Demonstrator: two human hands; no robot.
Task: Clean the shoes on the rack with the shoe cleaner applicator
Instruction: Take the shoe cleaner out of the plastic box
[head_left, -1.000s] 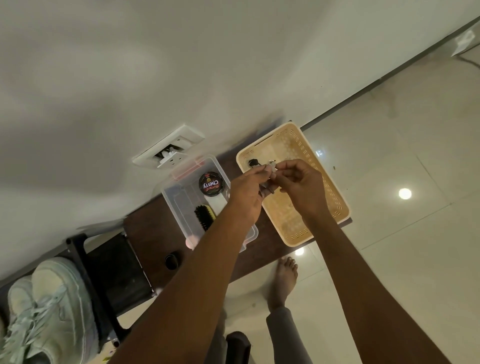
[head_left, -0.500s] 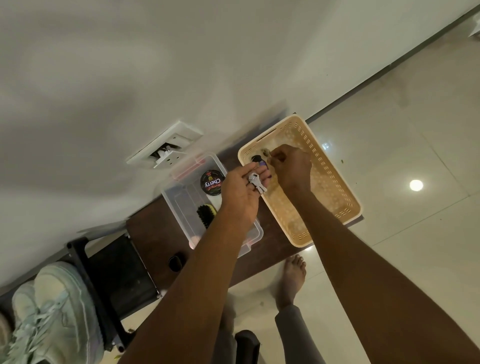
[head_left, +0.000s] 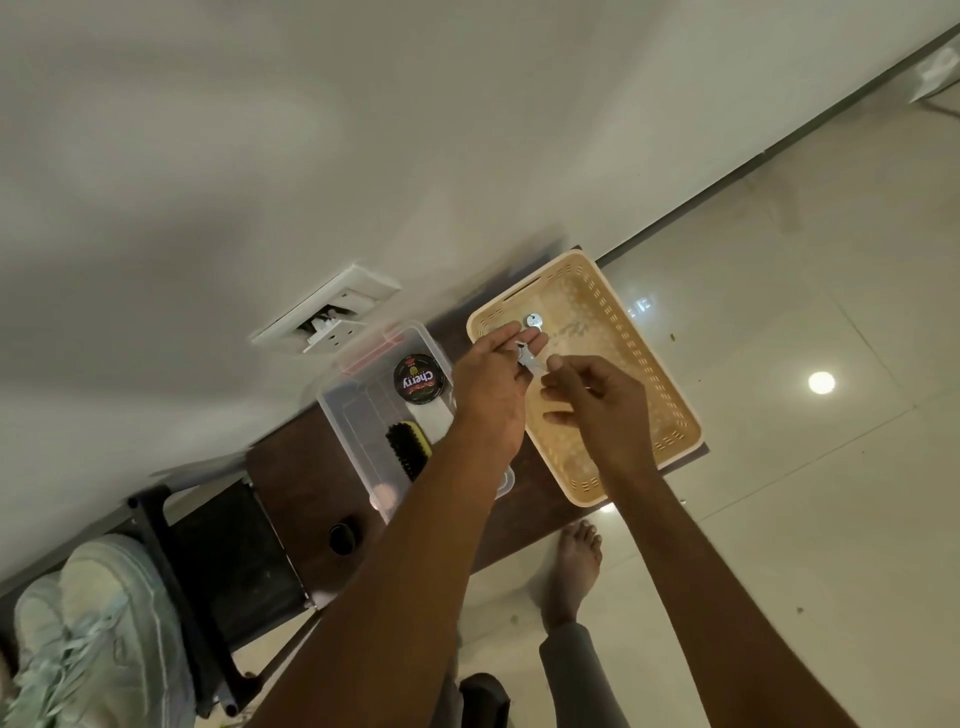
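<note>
- A moment ago my right hand was down in the beige basket, at its far corner; now it has lifted out and hangs above the basket, fingers loosely curled, perhaps pinching something thin, though I cannot tell.
- A small round silver piece now lies in that far corner, where earlier there was only a dark spot.
- My left hand still pinches the small keys over the basket's near-left rim.
- The shoes sit untouched on the black rack at the left end of the wooden counter.
- In the clear box the polish tin and brush lie unused.
- I judge this as sorting only; cleaning hasn't begun, and both hands must be freed first.
</note>
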